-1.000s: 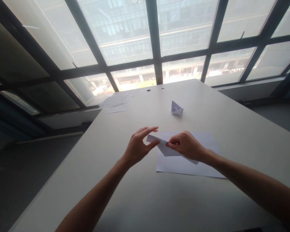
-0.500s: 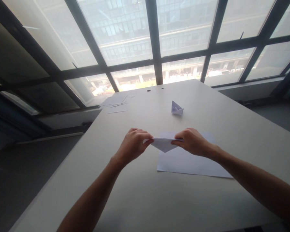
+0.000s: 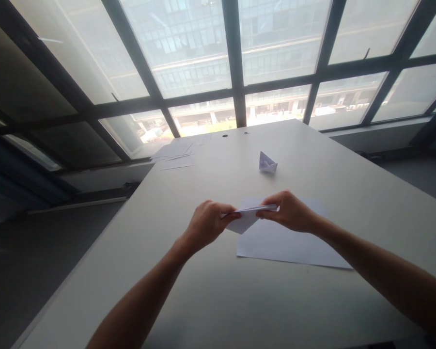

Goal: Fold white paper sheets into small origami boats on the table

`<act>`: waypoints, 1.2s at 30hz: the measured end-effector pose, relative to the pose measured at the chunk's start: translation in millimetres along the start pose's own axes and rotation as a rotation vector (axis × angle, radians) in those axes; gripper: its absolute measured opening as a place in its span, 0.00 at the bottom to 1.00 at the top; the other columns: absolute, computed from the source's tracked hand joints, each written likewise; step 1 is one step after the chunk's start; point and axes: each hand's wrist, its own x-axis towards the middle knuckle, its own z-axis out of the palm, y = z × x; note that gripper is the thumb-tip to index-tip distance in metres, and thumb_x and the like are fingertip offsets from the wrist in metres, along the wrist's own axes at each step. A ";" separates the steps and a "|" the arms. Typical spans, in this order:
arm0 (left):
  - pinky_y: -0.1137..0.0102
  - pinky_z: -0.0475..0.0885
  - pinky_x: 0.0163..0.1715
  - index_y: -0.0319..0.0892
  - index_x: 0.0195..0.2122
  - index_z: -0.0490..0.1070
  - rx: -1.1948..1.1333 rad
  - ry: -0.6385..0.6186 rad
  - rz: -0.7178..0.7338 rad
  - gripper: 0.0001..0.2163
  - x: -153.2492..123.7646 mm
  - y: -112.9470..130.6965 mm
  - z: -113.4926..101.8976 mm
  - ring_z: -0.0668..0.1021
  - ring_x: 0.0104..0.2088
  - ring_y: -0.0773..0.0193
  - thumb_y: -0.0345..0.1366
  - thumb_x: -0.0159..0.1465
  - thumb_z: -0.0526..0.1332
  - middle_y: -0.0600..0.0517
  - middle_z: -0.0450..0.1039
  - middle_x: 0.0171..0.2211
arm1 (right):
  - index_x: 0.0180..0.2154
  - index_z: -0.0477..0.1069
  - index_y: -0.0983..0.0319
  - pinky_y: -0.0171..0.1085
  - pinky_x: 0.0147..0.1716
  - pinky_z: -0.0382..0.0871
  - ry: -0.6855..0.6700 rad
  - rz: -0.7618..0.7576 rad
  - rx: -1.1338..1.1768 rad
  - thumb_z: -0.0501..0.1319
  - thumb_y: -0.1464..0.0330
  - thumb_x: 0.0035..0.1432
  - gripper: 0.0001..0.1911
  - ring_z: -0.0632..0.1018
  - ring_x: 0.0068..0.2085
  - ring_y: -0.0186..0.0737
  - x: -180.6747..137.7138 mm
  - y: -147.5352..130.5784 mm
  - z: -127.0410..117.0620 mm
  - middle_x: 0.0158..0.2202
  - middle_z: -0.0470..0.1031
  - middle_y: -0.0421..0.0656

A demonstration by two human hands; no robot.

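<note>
A folded sheet of white paper (image 3: 244, 221) is held up above the table, its pointed part hanging down toward me. My left hand (image 3: 210, 222) pinches its left end between thumb and fingers. At the opposite end, my right hand (image 3: 284, 210) grips the paper the same way, with the thumb underneath. Below and to the right, a flat white sheet (image 3: 290, 245) lies on the table, partly covered by my right hand and forearm. Beyond my hands stands a small folded paper boat (image 3: 267, 163).
The white table (image 3: 218, 300) reaches to the large windows (image 3: 276, 48). Several loose papers (image 3: 176, 154) lie at its far left corner. Near the far edge is a dark round cable hole (image 3: 225, 136).
My left hand has moved slightly right and down, closer to my right hand. The folded paper now tilts, its left end lower. The paper boat stays in its place.
</note>
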 end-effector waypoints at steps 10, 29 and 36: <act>0.75 0.62 0.27 0.42 0.39 0.82 -0.249 -0.045 -0.030 0.16 2.1 10.4 -1.2 0.72 0.27 0.66 0.47 0.66 0.59 0.54 0.76 0.25 | 0.24 0.76 0.66 0.32 0.21 0.54 0.061 0.009 0.072 0.65 0.59 0.56 0.17 0.65 0.23 0.32 -1.1 -8.0 11.9 0.19 0.67 0.37; 0.74 0.70 0.31 0.43 0.40 0.82 -0.431 0.040 -0.058 0.13 0.9 15.7 5.7 0.80 0.33 0.60 0.43 0.64 0.61 0.51 0.82 0.33 | 0.34 0.81 0.63 0.35 0.32 0.69 0.203 -0.108 0.167 0.65 0.59 0.58 0.13 0.78 0.31 0.40 0.3 -6.4 22.6 0.30 0.82 0.44; 0.73 0.69 0.29 0.40 0.38 0.83 -0.401 0.062 -0.095 0.14 -0.5 15.8 10.1 0.80 0.32 0.58 0.44 0.64 0.61 0.50 0.82 0.31 | 0.37 0.81 0.62 0.36 0.33 0.70 0.171 -0.116 0.151 0.66 0.60 0.57 0.12 0.79 0.34 0.42 1.3 -7.5 22.1 0.34 0.82 0.45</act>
